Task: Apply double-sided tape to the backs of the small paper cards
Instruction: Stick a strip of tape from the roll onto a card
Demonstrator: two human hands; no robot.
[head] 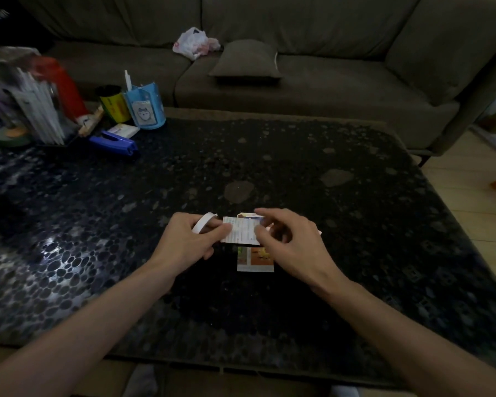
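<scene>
A small white paper card with printed text is held between both hands just above the dark table. My left hand grips a white roll of double-sided tape and pinches the card's left edge. My right hand has its fingers curled over the card's right side, the thumb tip pressing on it. A second card, picture side up in orange and green, lies flat on the table right below the hands. Part of another card peeks out behind the held one.
At the table's far left stand a blue pen holder, a yellow-black can, a blue stapler, a red object and a rack of papers. A brown sofa with a plastic bag lies beyond.
</scene>
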